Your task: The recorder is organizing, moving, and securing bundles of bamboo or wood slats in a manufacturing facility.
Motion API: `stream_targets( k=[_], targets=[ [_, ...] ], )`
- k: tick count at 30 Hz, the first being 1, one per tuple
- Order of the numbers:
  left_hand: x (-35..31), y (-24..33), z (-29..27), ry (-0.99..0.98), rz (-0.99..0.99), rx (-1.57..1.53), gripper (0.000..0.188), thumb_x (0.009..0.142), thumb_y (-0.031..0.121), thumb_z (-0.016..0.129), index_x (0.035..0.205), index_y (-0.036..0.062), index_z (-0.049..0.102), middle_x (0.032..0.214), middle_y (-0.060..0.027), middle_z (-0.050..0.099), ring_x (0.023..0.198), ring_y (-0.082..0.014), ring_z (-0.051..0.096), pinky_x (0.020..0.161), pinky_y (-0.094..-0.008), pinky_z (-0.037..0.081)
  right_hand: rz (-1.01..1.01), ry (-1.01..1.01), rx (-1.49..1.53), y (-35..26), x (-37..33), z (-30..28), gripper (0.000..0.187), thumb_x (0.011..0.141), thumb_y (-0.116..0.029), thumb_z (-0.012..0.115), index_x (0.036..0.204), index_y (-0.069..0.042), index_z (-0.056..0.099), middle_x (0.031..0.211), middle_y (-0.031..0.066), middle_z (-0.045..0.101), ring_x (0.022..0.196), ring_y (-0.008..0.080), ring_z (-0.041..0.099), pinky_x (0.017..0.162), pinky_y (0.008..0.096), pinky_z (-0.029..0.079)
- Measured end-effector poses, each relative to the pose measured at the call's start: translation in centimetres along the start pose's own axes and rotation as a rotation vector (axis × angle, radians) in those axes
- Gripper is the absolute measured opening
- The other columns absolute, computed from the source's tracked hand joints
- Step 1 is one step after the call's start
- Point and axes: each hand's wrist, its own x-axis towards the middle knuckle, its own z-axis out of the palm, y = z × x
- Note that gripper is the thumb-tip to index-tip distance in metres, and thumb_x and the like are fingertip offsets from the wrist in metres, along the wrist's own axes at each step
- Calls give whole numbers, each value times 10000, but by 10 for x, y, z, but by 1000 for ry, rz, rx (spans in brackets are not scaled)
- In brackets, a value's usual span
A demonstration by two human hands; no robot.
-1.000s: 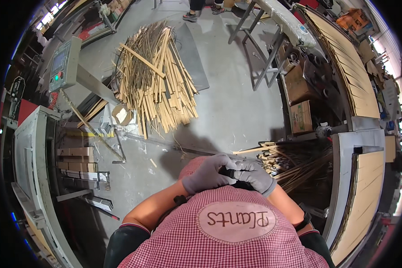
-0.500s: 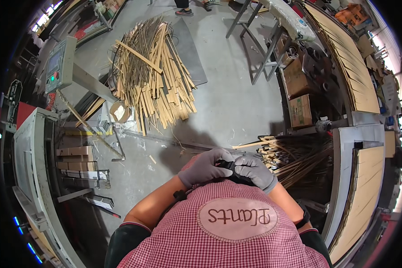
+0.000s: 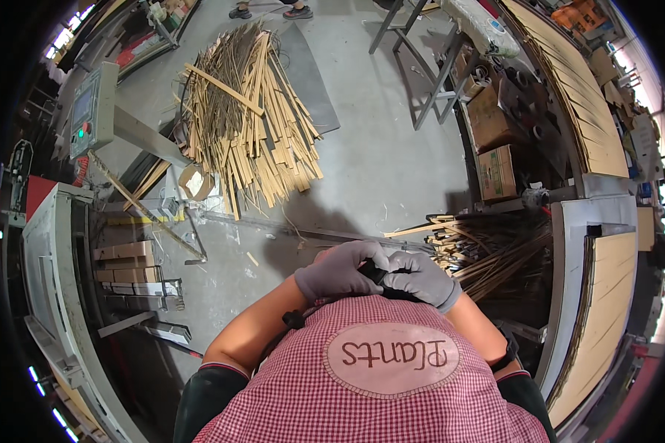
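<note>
My left hand [image 3: 338,273], in a grey glove, is closed with its fingertips on a small black object [image 3: 372,272] just in front of my checked apron [image 3: 295,369]. From the other side my right hand [image 3: 421,280], gloved alike, pinches the same object, its thumb and fingers pressed together. The two hands nearly touch. More black material runs under the right palm, along the top of the apron. The gloves cover most of the object, so its kind cannot be made out.
A big heap of thin wooden strips [image 3: 262,140] lies on the floor ahead. Darker strips [image 3: 495,251] are piled at my right, beside a bench with tan boards [image 3: 598,317]. A control panel [image 3: 92,111] stands at far left, a metal-legged stand [image 3: 421,66] at far right. Another person's shoes [image 3: 298,12] show at the top.
My fingers have shifted on the black object and the right hand has come slightly closer to the left. At the top, the other person's feet have moved left.
</note>
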Motion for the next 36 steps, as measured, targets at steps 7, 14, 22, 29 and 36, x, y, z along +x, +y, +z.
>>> stream_targets(
  k=[7,14,22,29,36],
  targets=[
    [16,9,-6,-168,-276,66,454,626,18,742,1048,-7,576,976,-29,596,886,-113,529,820,-270,439,-418,36,-657,-47,-1,-2,137,784,-68,598,916,-58,632,814,84,571,772,233,556,704,322,453],
    [23,17,-6,-246,-436,-57,543,627,26,719,1139,-16,544,920,-8,607,801,-80,529,705,-231,458,-524,-206,-1044,-55,6,-9,92,725,-109,599,816,-92,593,809,104,553,760,291,563,683,381,457],
    [28,2,-12,-315,-403,17,294,671,51,723,922,-48,606,810,-29,606,760,-83,516,681,-249,450,-643,-239,-1308,-61,12,-1,105,696,-132,600,784,-81,574,847,87,569,762,256,581,697,369,469],
    [27,-9,-25,-336,-251,102,334,741,140,722,1022,-6,615,928,-11,618,847,-97,538,780,-262,453,-806,-109,-1440,-59,13,1,102,681,-186,618,693,-97,570,771,56,549,715,204,553,645,347,438],
    [24,-4,-25,-398,-317,-250,299,803,161,686,1036,-13,614,1020,-17,577,957,-91,499,861,-259,407,-876,-8,-1446,-58,15,4,109,657,-185,630,693,-103,568,729,44,523,669,227,521,626,362,417]
  ],
)
